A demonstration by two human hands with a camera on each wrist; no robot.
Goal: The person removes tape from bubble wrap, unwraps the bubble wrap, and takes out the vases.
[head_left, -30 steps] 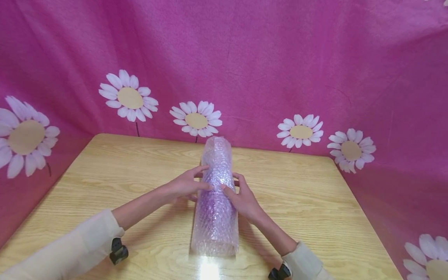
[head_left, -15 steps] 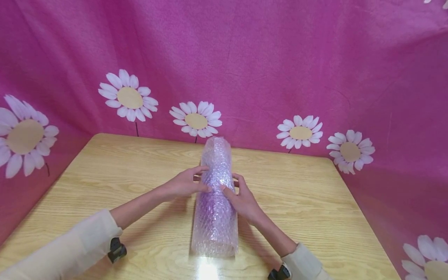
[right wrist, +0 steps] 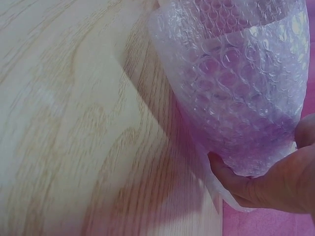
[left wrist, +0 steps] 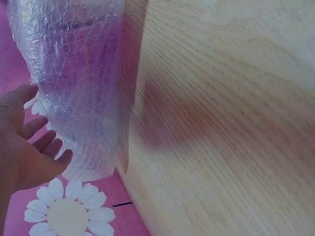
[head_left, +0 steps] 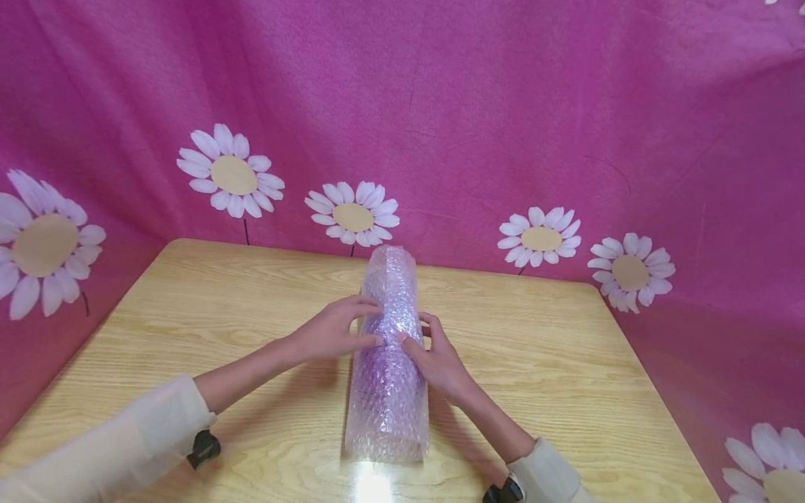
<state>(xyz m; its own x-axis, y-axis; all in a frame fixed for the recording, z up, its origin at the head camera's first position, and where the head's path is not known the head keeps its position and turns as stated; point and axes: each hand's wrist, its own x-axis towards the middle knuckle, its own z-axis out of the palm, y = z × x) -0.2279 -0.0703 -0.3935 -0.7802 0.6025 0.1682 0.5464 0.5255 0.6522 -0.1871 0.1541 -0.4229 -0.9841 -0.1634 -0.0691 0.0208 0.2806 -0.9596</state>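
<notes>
A roll of bubble wrap lies lengthwise on the table, with something purple showing through its layers. In the left wrist view the bubble wrap looks clear and bubbly over the purple part. My left hand is at the roll's left side, its thumb and fingertips touching the upper surface, fingers apart and loosely bent. My right hand holds the right side, thumb on top and fingers bent down along the flank. In the right wrist view, the right hand cups the wrap's edge. What is inside cannot be made out.
The wood-grain table extends to both sides of the roll. A magenta cloth with daisy prints hangs behind and along both sides. The roll's far end reaches the table's back edge.
My left hand's fingers have come up from the roll's left side and now lie over its upper surface. The right hand and the roll stay practically in place.
</notes>
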